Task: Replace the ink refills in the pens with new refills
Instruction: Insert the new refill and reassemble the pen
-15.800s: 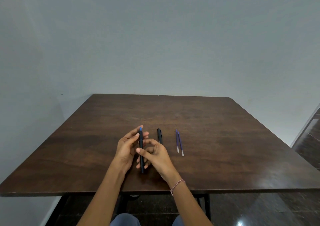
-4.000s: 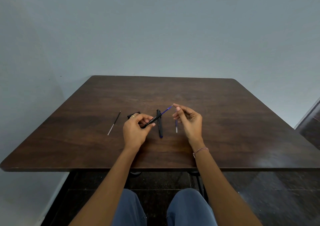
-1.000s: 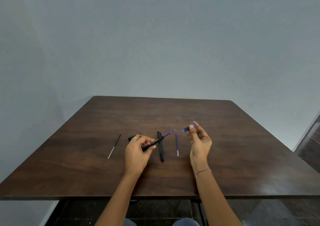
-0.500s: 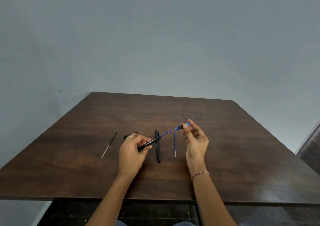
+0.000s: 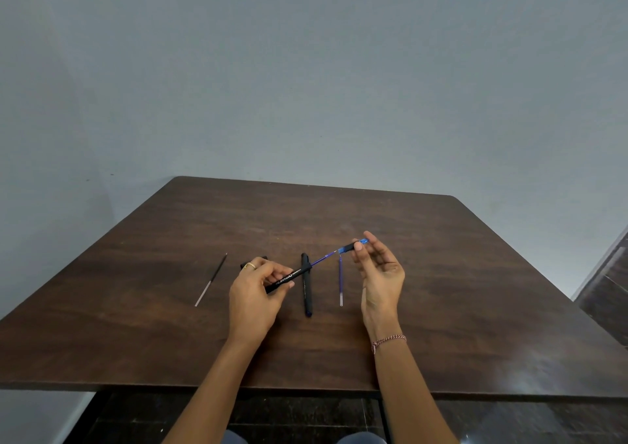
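Pen barrel (image 5: 289, 276) held mid-table (image 5: 441, 273), well off edges.

Dark brown wooden table (image 5: 441, 273) with rounded corners. Lying on it, left to right: a thin black refill (image 5: 211, 279), a black cap (image 5: 245, 264), a black pen (image 5: 306, 284), a blue refill (image 5: 340, 280).
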